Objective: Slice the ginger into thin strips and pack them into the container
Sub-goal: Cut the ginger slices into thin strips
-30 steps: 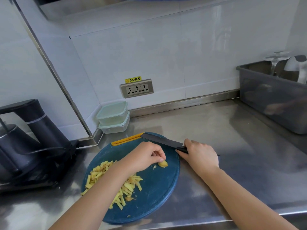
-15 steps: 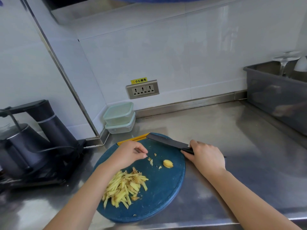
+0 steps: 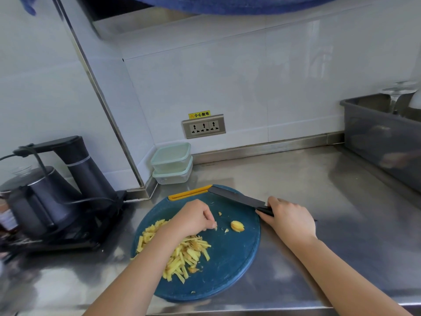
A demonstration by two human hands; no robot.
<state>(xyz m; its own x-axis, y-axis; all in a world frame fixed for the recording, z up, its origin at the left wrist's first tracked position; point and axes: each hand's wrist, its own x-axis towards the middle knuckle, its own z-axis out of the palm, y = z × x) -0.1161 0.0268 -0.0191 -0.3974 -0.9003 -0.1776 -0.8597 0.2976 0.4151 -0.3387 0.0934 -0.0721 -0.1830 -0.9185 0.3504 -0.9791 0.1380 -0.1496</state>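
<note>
Right hand (image 3: 289,218) mostly hides the knife handle (image 3: 265,211); left forearm (image 3: 141,265) covers ginger strips (image 3: 191,254).

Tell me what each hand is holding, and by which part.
Right hand grips the knife by its black handle. Left hand curls over a ginger scrap; a pinch cannot be told.

My steel bench (image 3: 319,190) runs back to a corner of white tiled wall (image 3: 273,76), and soft light gleams off both. A triple socket (image 3: 204,126) sits low on the wall. A black kettle (image 3: 45,197) stands at the left edge, a grey tub (image 3: 382,142) at the right.
</note>
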